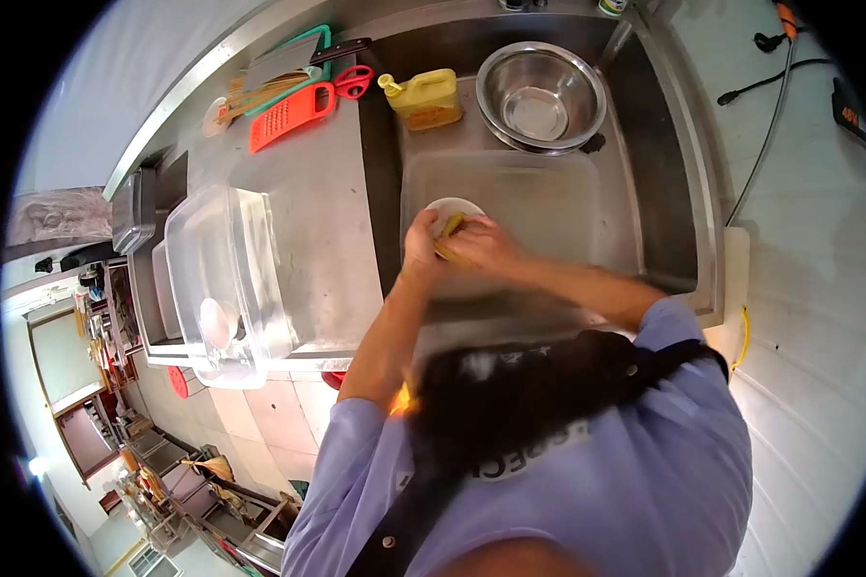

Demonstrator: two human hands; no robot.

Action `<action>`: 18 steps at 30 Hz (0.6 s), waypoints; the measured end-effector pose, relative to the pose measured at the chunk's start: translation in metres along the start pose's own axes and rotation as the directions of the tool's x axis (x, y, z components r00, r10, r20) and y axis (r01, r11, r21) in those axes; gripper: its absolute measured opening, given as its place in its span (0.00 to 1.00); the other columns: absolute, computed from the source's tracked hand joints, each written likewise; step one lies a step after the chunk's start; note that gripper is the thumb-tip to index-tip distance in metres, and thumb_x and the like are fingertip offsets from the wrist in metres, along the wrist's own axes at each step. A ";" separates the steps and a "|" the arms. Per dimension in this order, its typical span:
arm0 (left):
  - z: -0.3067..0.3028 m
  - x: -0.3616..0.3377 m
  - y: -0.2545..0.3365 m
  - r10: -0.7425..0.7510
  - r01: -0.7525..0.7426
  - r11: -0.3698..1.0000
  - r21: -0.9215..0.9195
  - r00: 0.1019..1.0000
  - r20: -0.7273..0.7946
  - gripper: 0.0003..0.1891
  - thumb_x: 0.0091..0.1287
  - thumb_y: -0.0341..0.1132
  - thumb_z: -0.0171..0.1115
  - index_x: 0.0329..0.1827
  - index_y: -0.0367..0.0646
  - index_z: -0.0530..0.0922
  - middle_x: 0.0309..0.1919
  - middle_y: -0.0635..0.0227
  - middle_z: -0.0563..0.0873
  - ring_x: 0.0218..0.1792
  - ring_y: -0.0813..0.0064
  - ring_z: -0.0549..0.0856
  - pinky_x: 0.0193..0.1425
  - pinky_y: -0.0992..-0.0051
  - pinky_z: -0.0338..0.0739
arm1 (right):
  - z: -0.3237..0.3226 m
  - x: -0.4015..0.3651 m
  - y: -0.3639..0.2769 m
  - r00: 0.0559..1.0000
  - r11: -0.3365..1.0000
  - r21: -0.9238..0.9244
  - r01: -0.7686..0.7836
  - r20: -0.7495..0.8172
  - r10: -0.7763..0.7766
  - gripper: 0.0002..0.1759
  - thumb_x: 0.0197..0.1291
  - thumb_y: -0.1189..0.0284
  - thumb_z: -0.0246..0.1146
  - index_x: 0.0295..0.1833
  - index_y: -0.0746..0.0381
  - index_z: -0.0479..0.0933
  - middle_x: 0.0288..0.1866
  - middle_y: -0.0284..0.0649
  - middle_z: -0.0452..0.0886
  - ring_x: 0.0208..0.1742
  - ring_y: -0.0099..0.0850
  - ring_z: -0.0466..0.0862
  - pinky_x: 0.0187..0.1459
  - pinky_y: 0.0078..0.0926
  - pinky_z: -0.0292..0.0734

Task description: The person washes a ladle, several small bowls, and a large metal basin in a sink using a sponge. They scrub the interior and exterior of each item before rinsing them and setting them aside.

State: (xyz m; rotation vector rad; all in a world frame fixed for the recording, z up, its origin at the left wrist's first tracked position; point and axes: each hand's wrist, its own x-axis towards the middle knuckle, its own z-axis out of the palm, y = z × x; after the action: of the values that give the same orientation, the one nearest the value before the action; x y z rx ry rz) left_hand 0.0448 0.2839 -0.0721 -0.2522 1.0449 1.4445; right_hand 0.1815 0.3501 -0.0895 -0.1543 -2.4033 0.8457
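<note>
1. The left hand's (420,242) fingers grip the edge of a small white round bowl (458,205); the blurred right hand (486,244) closes on a soft yellow piece (451,225) against it.
2. Beneath the fingers, a translucent rectangular plastic tub (524,160) stands in a grey stainless-steel sink (627,207).
3. Beyond them are a yellow plastic jug (423,100) and a wide silver metal bowl (516,60).
4. Left of the fingers, a flat steel worktop (329,223) bears a clear plastic box (188,264) and an orange-red grater (292,117).
5. Farther left, behind them, lie pale floor tiles (260,413).
6. Well right, a black device (852,120) shows "48V"; the shirt lettering (510,464) is only partly readable.
</note>
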 end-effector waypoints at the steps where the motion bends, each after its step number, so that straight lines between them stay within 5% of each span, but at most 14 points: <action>1: -0.004 0.004 0.005 -0.020 0.019 0.997 0.080 1.000 0.001 0.17 0.66 0.40 0.50 0.53 0.39 0.72 0.49 0.58 0.78 0.50 0.59 0.78 0.57 0.60 0.73 | -0.005 -0.002 0.019 0.986 0.984 -0.061 0.169 0.021 -0.168 0.15 0.54 0.64 0.64 0.47 0.56 0.76 0.39 0.40 0.80 0.45 0.40 0.80 0.49 0.39 0.73; 2: -0.007 0.008 0.008 -0.039 0.038 0.986 0.159 0.999 0.002 0.19 0.67 0.41 0.48 0.54 0.38 0.71 0.50 0.57 0.79 0.51 0.59 0.78 0.58 0.60 0.72 | -0.006 -0.006 0.031 0.943 0.935 -0.119 0.333 0.053 -0.329 0.15 0.54 0.64 0.64 0.47 0.56 0.76 0.40 0.39 0.80 0.45 0.40 0.80 0.49 0.40 0.74; 5: 0.015 -0.004 0.016 -0.080 0.079 0.993 0.089 0.997 0.009 0.19 0.68 0.42 0.48 0.56 0.38 0.71 0.50 0.57 0.79 0.51 0.60 0.78 0.59 0.61 0.72 | -0.013 -0.003 0.032 0.979 0.978 -0.135 0.156 0.153 -0.135 0.16 0.53 0.66 0.63 0.49 0.54 0.76 0.42 0.37 0.80 0.45 0.38 0.80 0.50 0.39 0.74; 7: 0.003 0.008 -0.009 0.199 -0.198 0.974 0.109 0.980 -0.001 0.20 0.69 0.43 0.48 0.57 0.39 0.70 0.51 0.58 0.78 0.52 0.61 0.78 0.59 0.61 0.72 | -0.016 0.024 -0.003 0.952 0.959 0.018 -0.284 0.129 0.279 0.17 0.52 0.66 0.64 0.50 0.52 0.77 0.42 0.35 0.79 0.45 0.36 0.80 0.50 0.37 0.74; 8: -0.003 0.010 -0.019 0.326 -0.323 0.937 0.132 0.945 -0.005 0.21 0.69 0.44 0.48 0.58 0.40 0.70 0.51 0.58 0.78 0.53 0.62 0.78 0.59 0.61 0.72 | -0.013 0.031 -0.019 0.865 0.863 0.098 -0.496 0.137 0.482 0.17 0.52 0.66 0.64 0.50 0.51 0.77 0.42 0.34 0.79 0.45 0.35 0.80 0.50 0.37 0.74; 11: 0.011 -0.008 0.000 0.081 -0.083 0.996 0.043 0.996 0.030 0.23 0.69 0.47 0.46 0.60 0.42 0.69 0.53 0.59 0.77 0.54 0.62 0.77 0.60 0.62 0.72 | 0.001 0.010 -0.015 0.963 0.954 0.144 -0.263 -0.015 0.268 0.17 0.52 0.65 0.64 0.49 0.49 0.78 0.41 0.33 0.79 0.45 0.36 0.80 0.51 0.36 0.74; 14: 0.008 -0.004 0.008 -0.103 0.092 0.984 0.150 0.992 0.068 0.23 0.68 0.47 0.46 0.59 0.40 0.69 0.53 0.58 0.77 0.54 0.62 0.77 0.58 0.60 0.72 | -0.028 0.006 0.026 0.945 0.926 -0.191 0.326 0.037 -0.325 0.17 0.51 0.66 0.65 0.49 0.51 0.78 0.40 0.37 0.79 0.46 0.39 0.79 0.52 0.39 0.73; 17: 0.014 -0.001 0.012 -0.136 0.123 0.985 0.123 0.985 0.104 0.22 0.67 0.45 0.48 0.57 0.40 0.70 0.52 0.58 0.77 0.53 0.62 0.78 0.57 0.61 0.73 | -0.030 -0.004 0.050 0.945 0.921 -0.234 0.310 0.185 -0.271 0.17 0.50 0.69 0.64 0.49 0.51 0.79 0.40 0.35 0.79 0.47 0.37 0.79 0.54 0.40 0.71; 18: 0.016 -0.001 0.013 -0.128 0.121 0.990 0.065 0.985 0.116 0.21 0.66 0.45 0.49 0.56 0.40 0.70 0.51 0.59 0.77 0.52 0.62 0.78 0.57 0.61 0.73 | -0.033 0.006 0.042 0.974 0.978 -0.178 0.105 0.219 -0.064 0.17 0.50 0.69 0.63 0.48 0.50 0.79 0.40 0.34 0.79 0.47 0.35 0.79 0.56 0.40 0.71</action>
State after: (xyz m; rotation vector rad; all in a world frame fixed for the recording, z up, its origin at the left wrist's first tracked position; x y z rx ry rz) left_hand 0.0402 0.2966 -0.0565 -0.1830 0.9547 1.2986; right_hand 0.1918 0.4030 -0.0908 -0.0349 -2.6696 0.6207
